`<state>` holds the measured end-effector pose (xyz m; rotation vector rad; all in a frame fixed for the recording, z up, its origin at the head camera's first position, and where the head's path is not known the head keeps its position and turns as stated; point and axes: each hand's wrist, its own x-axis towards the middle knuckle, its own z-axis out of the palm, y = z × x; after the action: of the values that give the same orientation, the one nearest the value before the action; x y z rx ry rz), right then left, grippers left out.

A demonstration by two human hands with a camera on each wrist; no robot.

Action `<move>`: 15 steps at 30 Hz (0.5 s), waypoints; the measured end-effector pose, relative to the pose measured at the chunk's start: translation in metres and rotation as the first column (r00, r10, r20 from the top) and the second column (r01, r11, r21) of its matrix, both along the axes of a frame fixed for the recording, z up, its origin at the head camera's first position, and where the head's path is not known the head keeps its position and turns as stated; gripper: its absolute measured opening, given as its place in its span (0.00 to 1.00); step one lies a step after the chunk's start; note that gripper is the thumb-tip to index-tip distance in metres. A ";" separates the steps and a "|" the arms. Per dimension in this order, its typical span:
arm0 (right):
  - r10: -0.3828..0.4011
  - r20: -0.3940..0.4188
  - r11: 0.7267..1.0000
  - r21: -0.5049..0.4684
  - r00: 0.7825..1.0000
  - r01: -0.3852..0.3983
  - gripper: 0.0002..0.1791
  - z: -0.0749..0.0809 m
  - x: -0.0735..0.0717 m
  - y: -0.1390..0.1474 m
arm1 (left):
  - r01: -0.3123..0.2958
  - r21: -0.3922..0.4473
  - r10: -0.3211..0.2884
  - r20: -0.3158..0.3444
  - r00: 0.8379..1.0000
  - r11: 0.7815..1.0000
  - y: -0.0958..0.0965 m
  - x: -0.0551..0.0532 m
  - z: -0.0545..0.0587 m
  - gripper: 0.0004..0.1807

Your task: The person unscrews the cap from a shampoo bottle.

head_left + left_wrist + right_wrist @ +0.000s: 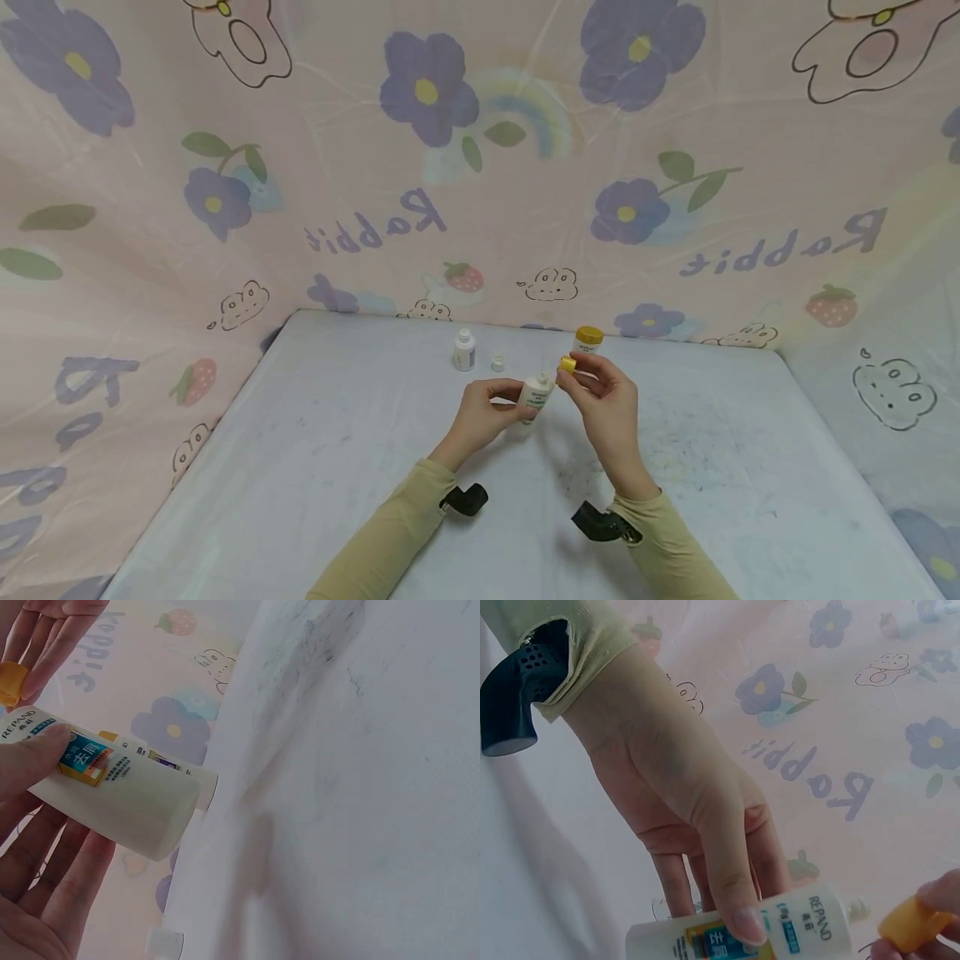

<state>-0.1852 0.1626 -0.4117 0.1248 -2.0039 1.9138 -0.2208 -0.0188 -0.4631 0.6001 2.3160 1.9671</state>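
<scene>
My left hand (483, 417) grips a white REPAND bottle (142, 802) round its body, thumb over the blue-and-orange label. In the head view the bottle tilts slightly right, its narrow neck uncovered. Just right of that neck, my right hand (609, 417) pinches a small yellow cap (567, 365) between thumb and fingers. The right wrist view shows the cap (907, 924) apart from the neck, with the bottle (810, 930) lying across the lower edge of that view. Most of the right hand is outside the right wrist view.
A small white bottle (465, 352) without a cap stands at the back, with a white cap (498, 363) to its right. Behind my right hand is a white jar with a gold lid (589, 335), partly hidden. Patterned cloth (510, 208) hangs round the white table (315, 467).
</scene>
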 end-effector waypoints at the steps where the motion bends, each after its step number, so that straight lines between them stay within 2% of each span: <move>1: 0.010 0.002 1.000 -0.005 1.000 -0.010 0.18 0.000 0.000 0.000 | -0.001 0.002 0.001 -0.004 1.000 1.000 -0.001 0.002 0.004 0.18; 6: 0.073 0.031 0.997 -0.040 0.997 -0.071 0.20 0.000 0.000 0.002 | -0.007 -0.007 0.007 -0.014 1.000 1.000 -0.006 0.014 0.025 0.17; 11: 0.124 0.049 0.990 -0.067 0.991 -0.121 0.20 -0.001 -0.001 0.002 | -0.016 -0.017 0.015 -0.017 1.000 1.000 -0.009 0.016 0.030 0.17; 15: 0.144 0.054 0.987 -0.072 0.988 -0.140 0.20 -0.004 -0.004 0.004 | -0.020 -0.016 0.020 -0.014 1.000 1.000 -0.012 0.014 0.029 0.18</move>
<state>-0.1888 0.1664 -0.4155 0.2004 -2.0135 2.0949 -0.2070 -0.0310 -0.4342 0.5931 2.3524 1.9575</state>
